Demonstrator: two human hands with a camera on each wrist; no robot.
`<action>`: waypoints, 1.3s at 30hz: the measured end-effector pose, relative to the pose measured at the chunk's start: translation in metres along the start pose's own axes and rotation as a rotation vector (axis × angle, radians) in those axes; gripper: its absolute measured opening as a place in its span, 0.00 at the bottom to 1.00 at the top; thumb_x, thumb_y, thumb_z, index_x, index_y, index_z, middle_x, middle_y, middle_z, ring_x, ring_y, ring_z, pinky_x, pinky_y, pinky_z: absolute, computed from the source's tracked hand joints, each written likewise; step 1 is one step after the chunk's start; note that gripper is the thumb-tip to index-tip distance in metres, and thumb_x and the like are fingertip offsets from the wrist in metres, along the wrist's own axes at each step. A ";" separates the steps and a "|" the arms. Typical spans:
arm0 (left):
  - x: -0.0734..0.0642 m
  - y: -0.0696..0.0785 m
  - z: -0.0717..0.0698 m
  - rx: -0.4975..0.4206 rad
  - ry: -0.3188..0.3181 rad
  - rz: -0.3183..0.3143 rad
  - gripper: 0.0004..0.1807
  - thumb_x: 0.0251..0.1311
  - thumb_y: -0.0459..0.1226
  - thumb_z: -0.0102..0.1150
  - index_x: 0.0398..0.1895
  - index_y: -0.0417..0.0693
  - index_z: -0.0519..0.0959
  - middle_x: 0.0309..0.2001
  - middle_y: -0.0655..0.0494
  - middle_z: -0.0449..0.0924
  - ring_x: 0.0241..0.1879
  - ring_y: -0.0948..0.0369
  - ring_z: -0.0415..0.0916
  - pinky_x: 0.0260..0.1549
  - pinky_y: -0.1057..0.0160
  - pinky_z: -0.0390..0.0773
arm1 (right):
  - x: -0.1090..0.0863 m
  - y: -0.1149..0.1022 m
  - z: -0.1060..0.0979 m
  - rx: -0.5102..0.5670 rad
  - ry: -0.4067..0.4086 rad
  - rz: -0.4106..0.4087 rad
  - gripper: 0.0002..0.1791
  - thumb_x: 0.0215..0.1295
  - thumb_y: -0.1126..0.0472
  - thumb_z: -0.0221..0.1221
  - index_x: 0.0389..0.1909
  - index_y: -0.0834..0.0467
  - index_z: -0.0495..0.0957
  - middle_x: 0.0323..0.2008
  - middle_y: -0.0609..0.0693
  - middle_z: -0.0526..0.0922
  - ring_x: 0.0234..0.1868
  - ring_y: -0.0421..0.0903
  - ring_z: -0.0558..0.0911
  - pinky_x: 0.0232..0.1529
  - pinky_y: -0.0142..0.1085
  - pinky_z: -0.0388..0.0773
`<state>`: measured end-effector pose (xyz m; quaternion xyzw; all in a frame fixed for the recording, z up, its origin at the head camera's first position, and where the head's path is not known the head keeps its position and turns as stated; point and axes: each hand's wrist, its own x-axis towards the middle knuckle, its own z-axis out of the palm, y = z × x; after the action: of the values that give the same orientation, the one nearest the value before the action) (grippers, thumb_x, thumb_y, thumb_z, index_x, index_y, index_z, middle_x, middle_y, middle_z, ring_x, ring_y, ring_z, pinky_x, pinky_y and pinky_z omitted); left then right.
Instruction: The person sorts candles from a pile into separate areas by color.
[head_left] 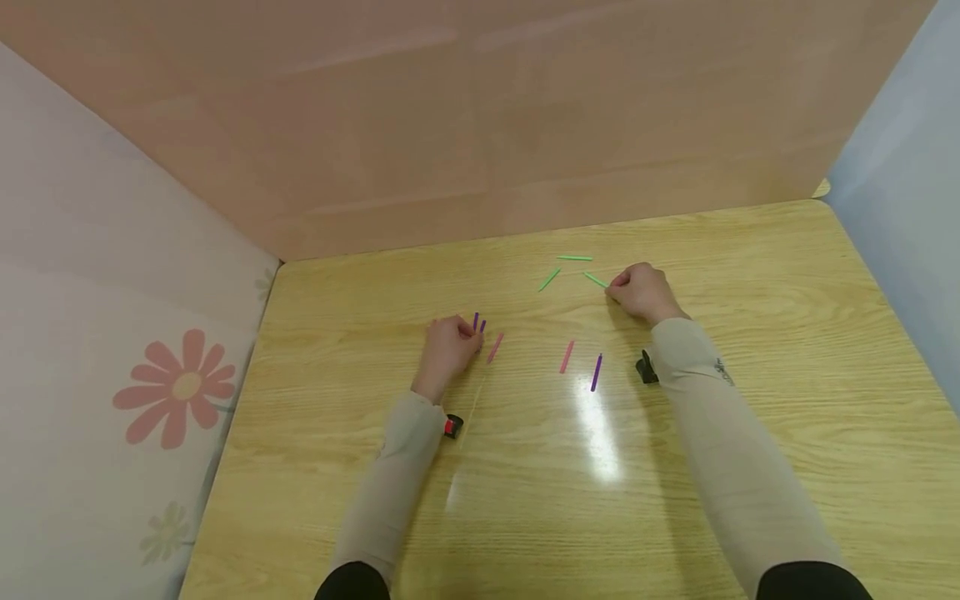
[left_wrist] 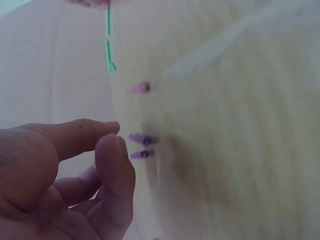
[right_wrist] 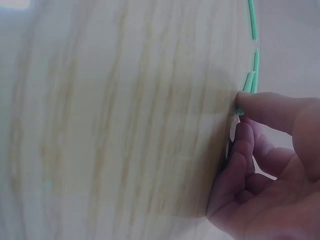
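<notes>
In our nearer right hand [head_left: 643, 293] we pinch a green stick [head_left: 596, 280] slanting away leftward, while our left hand [head_left: 450, 346], loosely curled, seemingly empty, is beside two purple sticks [head_left: 476, 319].

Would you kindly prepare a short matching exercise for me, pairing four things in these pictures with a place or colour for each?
Column one
1. Right hand
2. Left hand
3. Large flower
4. Tabletop

Column two
A. Pink petals, on the left-hand panel
B. Touching the end of a green stick
C. Light yellowish wood grain
D. Close to two purple sticks

Right pairs: 1-B, 2-D, 3-A, 4-C.
</notes>
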<state>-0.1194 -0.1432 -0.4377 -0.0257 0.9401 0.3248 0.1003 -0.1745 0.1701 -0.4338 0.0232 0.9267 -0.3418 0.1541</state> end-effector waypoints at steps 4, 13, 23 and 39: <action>-0.006 0.001 0.008 -0.025 -0.039 0.000 0.11 0.60 0.40 0.61 0.33 0.39 0.83 0.31 0.49 0.84 0.28 0.59 0.75 0.35 0.61 0.78 | 0.000 0.001 -0.001 -0.002 0.000 -0.001 0.17 0.67 0.57 0.54 0.43 0.69 0.79 0.46 0.66 0.80 0.46 0.59 0.76 0.51 0.52 0.73; -0.014 0.005 0.018 -0.051 -0.097 -0.040 0.13 0.61 0.41 0.61 0.31 0.39 0.84 0.22 0.53 0.80 0.16 0.65 0.67 0.14 0.71 0.65 | -0.002 0.003 -0.002 0.022 0.004 0.011 0.17 0.67 0.57 0.55 0.43 0.69 0.79 0.45 0.65 0.80 0.44 0.56 0.75 0.49 0.49 0.73; -0.018 0.009 0.021 -0.031 -0.090 0.022 0.11 0.61 0.37 0.61 0.29 0.36 0.85 0.17 0.50 0.81 0.09 0.67 0.66 0.11 0.72 0.67 | 0.000 0.006 0.001 0.031 -0.002 0.008 0.17 0.67 0.56 0.54 0.43 0.69 0.78 0.45 0.65 0.80 0.45 0.57 0.75 0.51 0.51 0.72; -0.020 0.011 0.023 -0.022 -0.091 0.002 0.11 0.63 0.36 0.59 0.31 0.37 0.85 0.19 0.48 0.83 0.07 0.67 0.67 0.08 0.73 0.66 | -0.001 0.008 0.003 0.034 0.007 -0.004 0.16 0.68 0.58 0.54 0.45 0.68 0.78 0.45 0.65 0.79 0.46 0.58 0.76 0.52 0.52 0.72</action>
<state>-0.0974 -0.1202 -0.4446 -0.0112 0.9309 0.3360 0.1426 -0.1715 0.1743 -0.4405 0.0252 0.9213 -0.3578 0.1499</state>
